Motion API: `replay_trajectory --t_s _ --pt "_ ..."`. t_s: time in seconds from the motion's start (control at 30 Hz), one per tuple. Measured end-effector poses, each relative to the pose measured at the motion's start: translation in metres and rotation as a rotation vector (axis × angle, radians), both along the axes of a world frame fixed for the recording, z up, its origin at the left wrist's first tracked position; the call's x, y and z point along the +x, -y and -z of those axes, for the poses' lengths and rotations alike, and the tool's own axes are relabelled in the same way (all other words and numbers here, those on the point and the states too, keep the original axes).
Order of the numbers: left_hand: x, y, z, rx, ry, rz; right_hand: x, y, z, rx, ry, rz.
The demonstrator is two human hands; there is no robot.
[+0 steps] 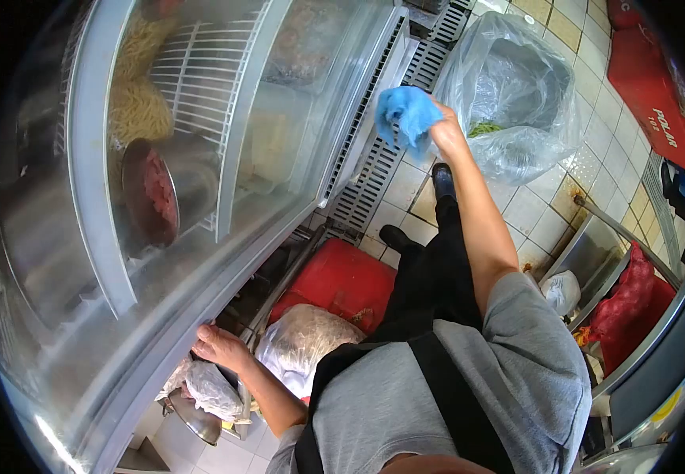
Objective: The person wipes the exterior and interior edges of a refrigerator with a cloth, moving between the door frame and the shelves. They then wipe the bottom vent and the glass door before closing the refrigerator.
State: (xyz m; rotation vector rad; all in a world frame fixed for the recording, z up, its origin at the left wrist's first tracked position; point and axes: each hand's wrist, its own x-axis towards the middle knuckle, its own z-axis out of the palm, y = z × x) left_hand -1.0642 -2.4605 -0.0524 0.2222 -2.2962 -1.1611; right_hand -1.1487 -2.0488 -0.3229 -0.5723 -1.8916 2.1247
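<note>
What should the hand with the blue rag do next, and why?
Probably bring the blue rag flat onto the glass case and wipe. The right hand holds it bunched by the case's end, and the left hand rests on the lower rim, as if bracing.

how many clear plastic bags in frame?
3. A large bin liner top right beside the right hand, a filled bag on the red crate, and a small one under the left hand. More may be hidden.
</note>
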Motion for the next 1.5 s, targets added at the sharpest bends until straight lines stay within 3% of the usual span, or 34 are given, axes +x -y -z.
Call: replay_trajectory --t_s 0.03,0.07,0.17,0.2,0.27,0.3,0.33,0.4,0.43,0.47,0.5,0.53,0.63,0.67,0.73,0.77,0.83,0.87,0.93,1.07,1.1,1.17,1.23,1.27,1.3,1.4,1.5 --pt "0.000 0.001 0.001 0.005 0.005 -0.009 -0.008 -0.007 0.000 0.307 -0.035 -0.007" --pt "-0.001 -0.001 0.002 0.009 -0.012 -0.061 -0.016 -0.020 -0.003 -0.245 0.210 0.103" --pt "0.011 0.025 0.008 -0.250 0.006 -0.118 -0.060 -0.048 0.006 -0.630 0.132 0.318" --pt "0.016 0.036 0.009 -0.211 0.068 -0.161 -0.080 -0.055 0.027 -0.392 0.063 0.254" --pt "0.030 0.061 0.011 -0.054 0.060 -0.058 -0.129 -0.072 0.064 -0.163 0.201 0.284" --pt "0.032 0.065 0.013 0.022 0.058 -0.011 -0.159 -0.078 0.079 -0.269 0.216 0.367" --pt "0.014 0.008 -0.003 -0.144 0.087 -0.147 -0.181 -0.078 0.088 -0.376 0.233 0.448" --pt "0.013 0.009 -0.002 -0.123 0.078 -0.138 -0.210 -0.077 0.056 -0.323 0.403 0.454" --pt "0.015 0.011 -0.003 -0.114 0.077 -0.133 -0.217 -0.076 0.068 -0.257 0.410 0.385" --pt "0.021 0.009 -0.004 -0.341 0.140 -0.268 -0.230 -0.080 0.089 -0.191 0.416 0.316" --pt "0.020 0.007 -0.005 -0.273 0.119 -0.274 -0.244 -0.088 0.114 -0.123 0.420 0.249" --pt "0.016 0.003 -0.005 -0.201 0.096 -0.280 -0.252 -0.105 0.160 -0.408 0.320 0.046" --pt "0.022 0.024 0.001 -0.032 0.052 -0.177 -0.243 -0.095 0.139 -0.357 0.429 0.059" --pt "0.026 0.035 0.002 0.015 0.039 -0.120 -0.234 -0.083 0.141 -0.205 0.446 0.041" --pt "0.034 0.043 0.003 -0.141 0.142 -0.231 -0.216 -0.054 0.148 0.107 0.470 0.000" --pt "0.030 0.036 0.002 -0.170 0.148 -0.239 -0.191 -0.029 0.128 0.122 0.436 0.041" --pt "0.023 0.021 0.000 -0.228 0.161 -0.256 -0.152 0.027 0.150 0.208 0.446 0.046" --pt "0.024 0.026 0.001 -0.162 0.125 -0.197 -0.126 0.057 0.121 0.140 0.454 0.115" --pt "0.011 0.004 0.004 0.013 -0.047 -0.081 -0.091 0.102 0.102 0.253 0.460 0.167" --pt "0.018 0.022 0.003 0.038 0.017 -0.048 -0.097 0.100 0.095 0.366 0.528 0.170" --pt "0.014 0.016 0.003 0.105 -0.024 -0.032 -0.106 0.086 0.097 0.368 0.486 0.246" --pt "0.012 0.009 0.003 0.008 -0.015 -0.095 -0.130 0.057 0.104 0.400 0.468 0.262" --pt "0.009 0.008 0.010 0.026 -0.094 -0.215 -0.134 0.052 0.107 0.089 0.476 0.204" --pt "0.007 0.002 0.006 -0.032 -0.069 -0.164 -0.131 0.060 0.121 0.092 0.469 0.203" --pt "0.005 0.000 0.003 -0.085 -0.044 -0.112 -0.127 0.069 0.133 0.099 0.460 0.206" --pt "0.010 0.017 0.007 0.150 -0.034 -0.032 -0.078 0.124 0.094 0.225 0.558 0.130" --pt "-0.004 -0.001 0.004 0.082 -0.085 0.058 -0.019 0.203 0.095 0.141 0.556 0.101"
